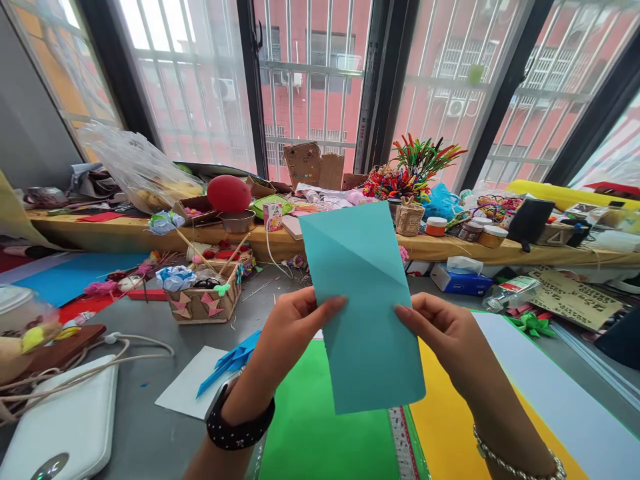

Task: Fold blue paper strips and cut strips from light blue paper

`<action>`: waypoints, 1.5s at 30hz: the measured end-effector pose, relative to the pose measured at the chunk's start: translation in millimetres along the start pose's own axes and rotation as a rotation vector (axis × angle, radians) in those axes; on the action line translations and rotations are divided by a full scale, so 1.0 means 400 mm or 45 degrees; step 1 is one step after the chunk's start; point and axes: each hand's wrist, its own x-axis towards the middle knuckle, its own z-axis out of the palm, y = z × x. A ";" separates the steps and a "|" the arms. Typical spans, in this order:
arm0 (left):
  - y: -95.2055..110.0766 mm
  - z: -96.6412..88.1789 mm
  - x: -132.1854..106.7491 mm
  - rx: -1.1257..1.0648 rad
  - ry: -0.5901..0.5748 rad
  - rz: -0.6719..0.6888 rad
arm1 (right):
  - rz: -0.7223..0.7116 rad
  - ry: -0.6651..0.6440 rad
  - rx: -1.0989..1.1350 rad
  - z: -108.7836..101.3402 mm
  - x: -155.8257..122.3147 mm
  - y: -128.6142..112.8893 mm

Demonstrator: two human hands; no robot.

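A teal sheet of paper (367, 353) is held up in front of me, with a diagonal crease across its upper part. My left hand (295, 333) pinches its left edge, thumb on the front face. On the opposite edge my right hand (443, 327) grips it the same way, fingers hidden behind. Below the paper lies a green sheet (310, 427), with a ruler (403, 440) along its right side. Folded blue paper (233, 360) rests on a white sheet (185, 387) beside my left forearm.
A decorated cardboard box (205, 303) with sticks and paper flowers stands at the left. A white power bank (65, 427) with a cable lies nearer me. To the right are yellow paper (440, 427), a tissue pack (463, 277) and a clear bottle (513, 293). A cluttered ledge (310, 250) runs behind.
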 end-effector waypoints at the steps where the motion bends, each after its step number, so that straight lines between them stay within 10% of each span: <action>1: 0.001 0.001 -0.002 -0.014 0.001 -0.014 | -0.009 -0.005 -0.030 0.002 -0.002 -0.003; 10: 0.003 0.012 -0.015 0.130 -0.296 -0.138 | -0.114 0.222 -0.088 -0.001 -0.015 0.002; 19: -0.004 0.057 -0.026 -0.180 0.083 -0.039 | -0.120 0.106 -0.073 0.029 -0.020 -0.008; 36: -0.001 0.101 -0.057 0.052 0.026 0.114 | -0.318 0.530 -0.234 0.046 -0.045 -0.019; 45: 0.009 0.109 -0.062 -0.191 0.131 0.025 | -0.416 0.475 -0.307 0.044 -0.043 -0.014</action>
